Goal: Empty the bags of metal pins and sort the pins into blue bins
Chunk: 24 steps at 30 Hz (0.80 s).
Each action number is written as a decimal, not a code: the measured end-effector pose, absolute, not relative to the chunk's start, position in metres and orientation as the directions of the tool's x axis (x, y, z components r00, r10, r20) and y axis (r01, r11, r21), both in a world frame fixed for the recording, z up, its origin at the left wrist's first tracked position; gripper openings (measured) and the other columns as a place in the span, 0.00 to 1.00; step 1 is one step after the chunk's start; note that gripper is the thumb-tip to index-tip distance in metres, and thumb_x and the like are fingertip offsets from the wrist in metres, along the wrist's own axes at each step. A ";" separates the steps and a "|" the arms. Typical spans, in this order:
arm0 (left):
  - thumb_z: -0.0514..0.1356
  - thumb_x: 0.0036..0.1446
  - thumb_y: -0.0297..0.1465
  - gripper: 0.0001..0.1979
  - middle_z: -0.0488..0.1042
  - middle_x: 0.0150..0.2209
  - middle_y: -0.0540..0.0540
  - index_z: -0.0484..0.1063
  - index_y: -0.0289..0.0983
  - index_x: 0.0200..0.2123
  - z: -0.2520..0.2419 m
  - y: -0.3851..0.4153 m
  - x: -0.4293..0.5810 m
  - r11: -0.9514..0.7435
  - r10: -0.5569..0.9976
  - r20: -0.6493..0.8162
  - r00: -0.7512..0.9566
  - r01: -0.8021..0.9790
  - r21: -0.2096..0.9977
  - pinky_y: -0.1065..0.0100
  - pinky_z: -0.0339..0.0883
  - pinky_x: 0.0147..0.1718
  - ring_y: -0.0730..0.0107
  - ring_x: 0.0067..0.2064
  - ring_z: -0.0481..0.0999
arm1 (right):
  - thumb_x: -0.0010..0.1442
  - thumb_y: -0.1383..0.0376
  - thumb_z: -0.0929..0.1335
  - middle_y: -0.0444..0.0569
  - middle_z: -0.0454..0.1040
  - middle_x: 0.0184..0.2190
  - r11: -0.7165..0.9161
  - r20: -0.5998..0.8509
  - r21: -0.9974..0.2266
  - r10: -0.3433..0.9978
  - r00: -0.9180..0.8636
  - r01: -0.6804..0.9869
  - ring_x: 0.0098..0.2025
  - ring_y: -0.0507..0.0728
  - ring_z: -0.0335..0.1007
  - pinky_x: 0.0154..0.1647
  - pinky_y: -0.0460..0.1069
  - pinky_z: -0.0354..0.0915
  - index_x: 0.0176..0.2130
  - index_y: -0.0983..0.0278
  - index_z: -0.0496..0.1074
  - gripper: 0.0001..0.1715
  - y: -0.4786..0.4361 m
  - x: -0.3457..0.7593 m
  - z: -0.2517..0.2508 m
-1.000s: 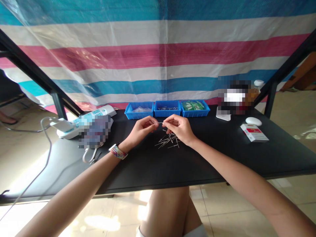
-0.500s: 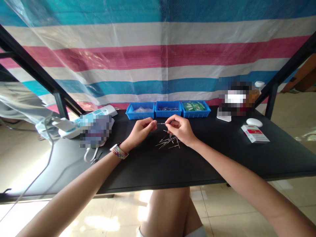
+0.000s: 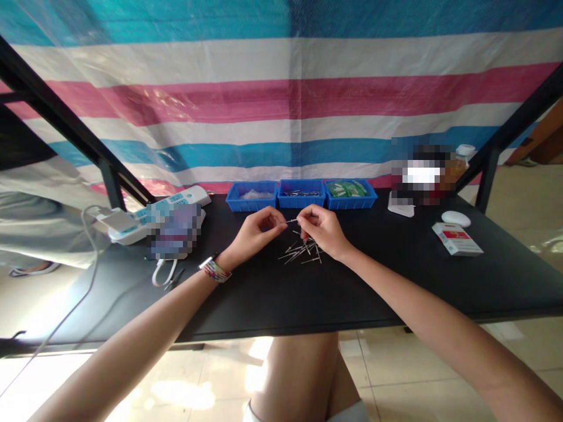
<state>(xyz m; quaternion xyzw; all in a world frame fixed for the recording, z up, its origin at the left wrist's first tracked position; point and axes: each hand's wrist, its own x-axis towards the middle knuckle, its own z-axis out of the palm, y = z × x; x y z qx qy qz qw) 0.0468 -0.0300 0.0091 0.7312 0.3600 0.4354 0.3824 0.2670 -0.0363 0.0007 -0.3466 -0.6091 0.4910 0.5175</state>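
A thin silvery metal pin [image 3: 292, 221], with what looks like a thicker part along it, is stretched between my two hands above the black table. My left hand [image 3: 260, 230], a woven band on its wrist, has thumb and forefinger closed at the pin's left end. At the other end, my right hand [image 3: 323, 230] pinches the pin between thumb and fingertips, its remaining fingers curled. Just beneath my right hand lies a loose pile of similar metal pins [image 3: 299, 252], partly covered by its fingers. The pin's exact kind is too small to make out.
Behind my hands stand three blue bins: the left bin [image 3: 250, 205] holds clear plastic pieces, the middle bin [image 3: 301, 201] metal pins, the right bin [image 3: 352, 203] green-and-white packets. A power strip [image 3: 165, 214] with a cable is at left; a small box [image 3: 457, 239] and white mouse-shaped object [image 3: 456, 219] at right.
The left fingers have shifted slightly right along the pin, and the hand looks more opened out behind its pinch. The pin now tilts slightly. A person's legs at far left have moved.
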 end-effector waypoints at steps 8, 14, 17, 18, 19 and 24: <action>0.65 0.67 0.48 0.21 0.77 0.31 0.48 0.76 0.36 0.33 0.010 -0.030 0.046 -0.452 0.870 0.354 0.343 0.272 0.849 0.68 0.65 0.34 0.69 0.33 0.73 | 0.55 0.49 0.81 0.41 0.75 0.31 0.288 0.317 -0.944 0.928 -0.197 -0.161 0.22 0.49 0.74 0.23 0.46 0.72 0.39 0.61 0.74 0.24 -0.035 0.265 -0.002; 0.63 0.69 0.48 0.20 0.80 0.35 0.46 0.78 0.36 0.36 0.006 -0.027 0.045 -0.458 0.852 0.331 0.406 0.269 0.847 0.68 0.68 0.39 0.66 0.38 0.77 | 0.57 0.51 0.80 0.40 0.73 0.22 0.290 0.312 -0.949 0.926 -0.213 -0.127 0.21 0.52 0.73 0.24 0.48 0.73 0.35 0.61 0.73 0.21 -0.040 0.264 0.000; 0.65 0.67 0.47 0.18 0.78 0.35 0.48 0.77 0.37 0.41 0.003 -0.027 0.045 -0.446 0.858 0.292 0.423 0.330 0.832 0.68 0.67 0.36 0.67 0.35 0.75 | 0.59 0.53 0.78 0.40 0.73 0.21 0.385 0.388 -0.922 0.916 -0.106 -0.045 0.21 0.53 0.73 0.23 0.47 0.70 0.35 0.61 0.74 0.17 -0.036 0.267 0.003; 0.66 0.66 0.47 0.17 0.78 0.34 0.48 0.76 0.37 0.41 0.003 -0.028 0.045 -0.458 0.849 0.277 0.450 0.366 0.810 0.68 0.66 0.34 0.68 0.34 0.75 | 0.61 0.53 0.77 0.42 0.75 0.22 0.436 0.435 -0.900 0.900 -0.036 0.015 0.21 0.53 0.73 0.23 0.48 0.69 0.36 0.61 0.76 0.15 -0.031 0.270 0.004; 0.67 0.65 0.46 0.16 0.77 0.34 0.49 0.77 0.37 0.40 0.003 -0.029 0.046 -0.486 0.831 0.265 0.489 0.406 0.774 0.68 0.66 0.34 0.68 0.34 0.74 | 0.64 0.54 0.75 0.44 0.78 0.25 0.487 0.492 -0.868 0.870 0.038 0.094 0.21 0.53 0.73 0.24 0.48 0.69 0.37 0.61 0.77 0.13 -0.025 0.273 0.006; 0.69 0.61 0.38 0.09 0.76 0.36 0.48 0.78 0.39 0.37 0.004 -0.034 0.048 -0.660 0.725 0.265 0.636 0.532 0.531 0.65 0.66 0.38 0.65 0.38 0.74 | 0.67 0.62 0.70 0.56 0.85 0.52 0.606 0.698 -0.630 0.716 0.013 0.486 0.35 0.58 0.80 0.32 0.52 0.72 0.46 0.62 0.84 0.13 0.015 0.298 0.004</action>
